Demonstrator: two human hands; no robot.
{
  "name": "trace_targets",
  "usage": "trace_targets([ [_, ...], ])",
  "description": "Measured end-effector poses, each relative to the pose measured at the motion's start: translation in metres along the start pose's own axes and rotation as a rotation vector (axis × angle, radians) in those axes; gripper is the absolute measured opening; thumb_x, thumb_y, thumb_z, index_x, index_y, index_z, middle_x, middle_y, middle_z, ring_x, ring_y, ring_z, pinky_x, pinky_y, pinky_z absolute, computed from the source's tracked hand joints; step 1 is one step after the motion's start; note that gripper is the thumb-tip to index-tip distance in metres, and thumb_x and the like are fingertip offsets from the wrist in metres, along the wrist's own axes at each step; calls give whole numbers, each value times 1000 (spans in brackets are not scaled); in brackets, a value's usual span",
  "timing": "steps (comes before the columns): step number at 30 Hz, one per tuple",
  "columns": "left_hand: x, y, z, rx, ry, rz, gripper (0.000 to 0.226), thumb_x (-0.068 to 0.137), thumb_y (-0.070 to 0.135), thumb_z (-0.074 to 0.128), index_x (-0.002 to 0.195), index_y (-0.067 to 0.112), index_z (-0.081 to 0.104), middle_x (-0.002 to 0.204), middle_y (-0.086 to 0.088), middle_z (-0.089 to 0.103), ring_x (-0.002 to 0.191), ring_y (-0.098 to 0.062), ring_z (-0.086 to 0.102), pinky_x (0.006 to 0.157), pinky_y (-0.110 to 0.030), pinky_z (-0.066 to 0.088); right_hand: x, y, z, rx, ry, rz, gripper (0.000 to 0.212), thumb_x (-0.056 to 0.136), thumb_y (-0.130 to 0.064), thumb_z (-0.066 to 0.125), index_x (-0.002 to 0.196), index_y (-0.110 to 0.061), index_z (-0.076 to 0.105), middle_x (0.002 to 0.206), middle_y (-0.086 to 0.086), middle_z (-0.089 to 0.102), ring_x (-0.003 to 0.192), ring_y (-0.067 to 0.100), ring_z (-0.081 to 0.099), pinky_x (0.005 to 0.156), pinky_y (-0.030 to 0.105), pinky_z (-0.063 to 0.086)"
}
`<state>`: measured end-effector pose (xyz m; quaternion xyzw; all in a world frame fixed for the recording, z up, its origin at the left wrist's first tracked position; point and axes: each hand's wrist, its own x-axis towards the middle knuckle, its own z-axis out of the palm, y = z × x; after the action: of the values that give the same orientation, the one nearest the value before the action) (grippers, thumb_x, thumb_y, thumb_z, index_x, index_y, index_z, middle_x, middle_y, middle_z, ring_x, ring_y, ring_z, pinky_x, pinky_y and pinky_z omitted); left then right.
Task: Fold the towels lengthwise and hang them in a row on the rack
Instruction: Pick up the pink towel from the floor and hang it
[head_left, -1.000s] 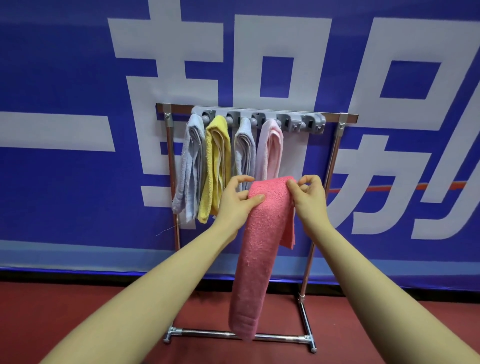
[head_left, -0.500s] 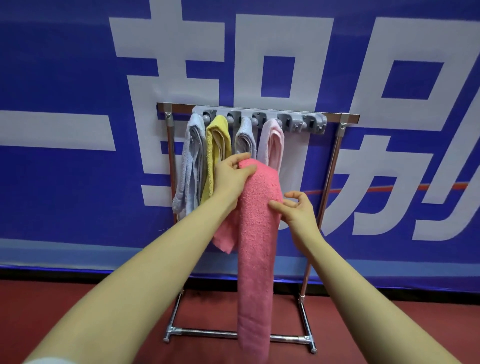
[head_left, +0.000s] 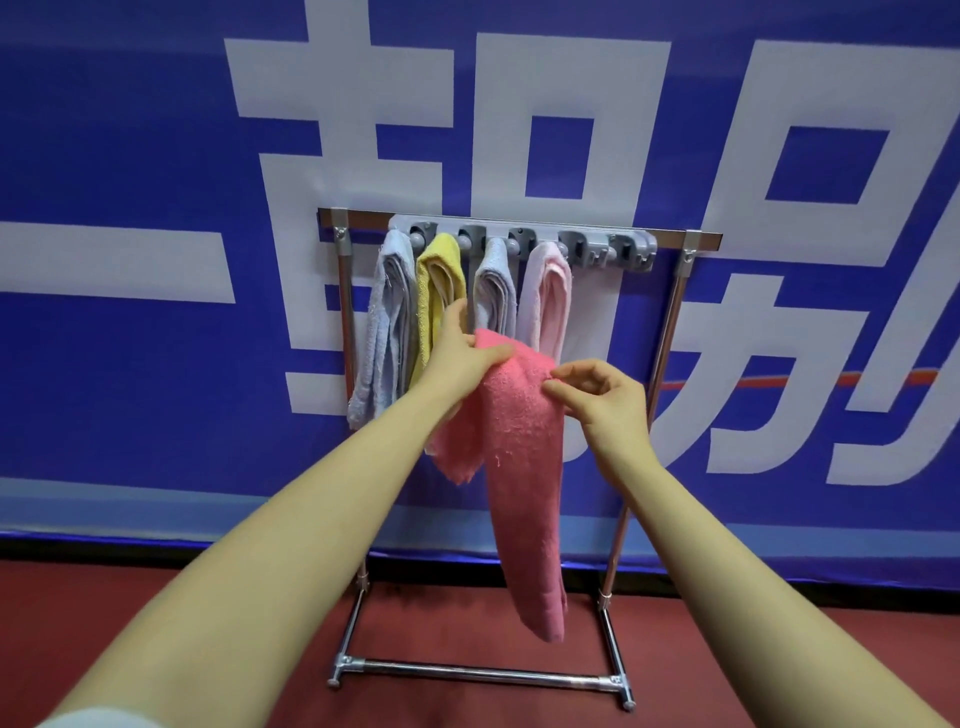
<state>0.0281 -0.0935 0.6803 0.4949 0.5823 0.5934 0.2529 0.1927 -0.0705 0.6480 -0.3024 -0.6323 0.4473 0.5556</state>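
Note:
A bright pink towel (head_left: 524, 467) hangs in front of the rack, draped over my left hand (head_left: 460, 358), which grips its top fold. My right hand (head_left: 602, 397) pinches the towel's right edge just below the top. A short end hangs behind on the left, the long end drops almost to the rack's base. The metal rack (head_left: 670, 332) carries a grey clip bar (head_left: 602, 249). On it hang a light blue towel (head_left: 387, 322), a yellow towel (head_left: 439, 291), a grey-white towel (head_left: 493, 291) and a pale pink towel (head_left: 545, 296). The clips right of the pale pink towel hold nothing.
A blue banner (head_left: 156, 415) with large white characters stands right behind the rack. The floor (head_left: 104, 623) is dark red. The rack's base bar (head_left: 483, 673) lies low in front.
The towel's top has shifted down and slightly right. My right hand has risen and closed in on the towel's right edge. The left hand keeps hold of the top fold.

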Motion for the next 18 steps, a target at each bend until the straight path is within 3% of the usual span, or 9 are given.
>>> trace_targets([
  [5,-20,-26,14,-160,-87,-151,63,91,38,56,145,27,24,134,-12,49,102,-21,59,75,-32,51,4,-5,0,13,93,-2,17,77,-4,76,77,-19,68,78,-1,71,78,10,68,77,31,57],
  [7,-28,-34,17,-201,-130,-165,59,92,39,54,144,30,27,126,-6,54,101,-21,60,79,-36,51,4,-3,0,12,126,18,16,77,-6,75,81,-17,66,81,4,71,78,13,67,78,33,57],
  [9,-32,-36,18,-245,-204,-126,58,89,24,62,138,32,31,121,-6,58,100,-21,63,86,-38,51,5,1,-2,5,193,50,19,77,-11,77,86,-17,61,83,7,70,75,12,65,78,33,54],
  [12,-34,-28,19,-258,-297,-29,55,82,-6,64,123,25,46,102,-12,66,94,-22,65,83,-32,55,5,1,-9,16,277,58,26,78,-15,76,94,-15,56,90,10,70,80,13,64,77,28,49],
  [15,-29,-13,25,-244,-218,42,37,79,-10,64,103,17,61,93,-7,63,88,-19,62,77,-25,55,1,-8,-17,52,270,27,33,83,-13,71,110,-12,54,98,6,69,89,10,64,86,27,50],
  [18,-22,2,35,-267,-199,107,35,78,-8,66,98,21,64,98,-4,63,95,-19,61,87,-34,53,-3,-15,-26,197,96,-44,53,86,-2,66,128,-20,41,97,-1,68,86,8,66,76,24,53],
])
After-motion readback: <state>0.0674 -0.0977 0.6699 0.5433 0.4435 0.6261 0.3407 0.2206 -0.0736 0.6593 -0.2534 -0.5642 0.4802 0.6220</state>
